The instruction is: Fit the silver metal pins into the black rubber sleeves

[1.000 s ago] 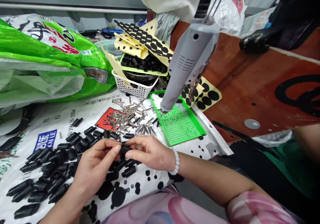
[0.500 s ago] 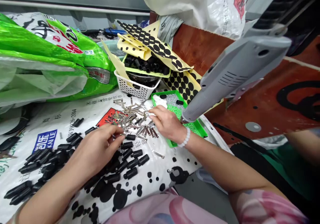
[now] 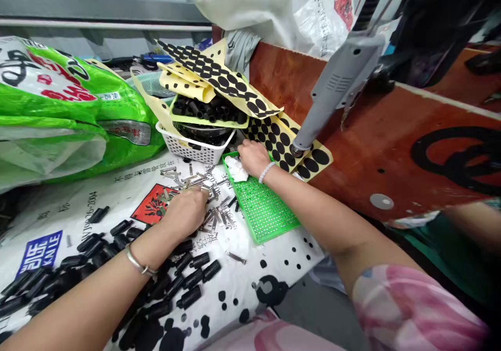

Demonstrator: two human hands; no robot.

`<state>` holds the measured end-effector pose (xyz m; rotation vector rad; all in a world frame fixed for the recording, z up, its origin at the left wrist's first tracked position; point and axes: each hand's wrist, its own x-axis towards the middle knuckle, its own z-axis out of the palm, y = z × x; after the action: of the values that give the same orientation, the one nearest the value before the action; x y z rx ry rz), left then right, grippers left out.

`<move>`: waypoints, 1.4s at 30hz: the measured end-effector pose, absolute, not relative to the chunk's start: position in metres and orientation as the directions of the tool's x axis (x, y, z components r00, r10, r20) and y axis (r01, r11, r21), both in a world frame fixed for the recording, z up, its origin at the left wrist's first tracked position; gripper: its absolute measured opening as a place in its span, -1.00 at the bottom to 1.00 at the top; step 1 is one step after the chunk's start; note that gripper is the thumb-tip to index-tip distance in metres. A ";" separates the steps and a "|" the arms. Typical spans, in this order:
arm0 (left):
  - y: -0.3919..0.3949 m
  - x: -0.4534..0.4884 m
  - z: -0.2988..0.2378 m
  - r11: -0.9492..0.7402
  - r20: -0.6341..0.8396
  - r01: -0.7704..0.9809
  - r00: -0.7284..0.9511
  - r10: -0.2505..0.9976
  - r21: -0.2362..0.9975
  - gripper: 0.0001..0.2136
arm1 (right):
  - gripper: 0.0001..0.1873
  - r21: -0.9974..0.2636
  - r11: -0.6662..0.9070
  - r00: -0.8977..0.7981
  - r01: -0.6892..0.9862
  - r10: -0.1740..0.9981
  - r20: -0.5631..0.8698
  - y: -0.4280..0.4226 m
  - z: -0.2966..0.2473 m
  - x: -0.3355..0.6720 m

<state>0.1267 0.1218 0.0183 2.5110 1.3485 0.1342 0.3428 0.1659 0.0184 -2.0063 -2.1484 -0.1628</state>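
Observation:
My left hand (image 3: 187,212) rests knuckles-up on the pile of small metal pieces (image 3: 195,186), fingers curled down into it; what they grip is hidden. My right hand (image 3: 252,156) reaches to the far end of the green perforated tray (image 3: 266,212), fingers bent over a white wad (image 3: 236,170) there. Black plastic caps (image 3: 191,275) lie scattered on the printed sack (image 3: 47,236) near my left forearm. A grey hanging power tool (image 3: 332,92) dangles just right of my right wrist.
A white basket (image 3: 195,150) holds a bowl and a tray of black tubes (image 3: 211,109), under yellow sheets of black round stickers (image 3: 219,77). A green bag (image 3: 66,110) lies at left. A red-brown board (image 3: 391,142) rises at right.
Both hands left the black cap they held together. The left moved forward onto the metal pieces; the right reached farther to the tray's far end. The hanging tool swung right.

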 end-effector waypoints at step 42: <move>0.041 0.071 0.021 -0.086 0.028 0.353 0.167 0.986 0.932 -0.73 | -0.72 -0.490 0.695 -0.312 0.527 0.694 0.649 0.033 0.016 0.239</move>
<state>0.0710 0.0411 0.0214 1.5897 1.3176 0.9339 0.2390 0.0329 0.0164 -0.9394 -1.9918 0.2313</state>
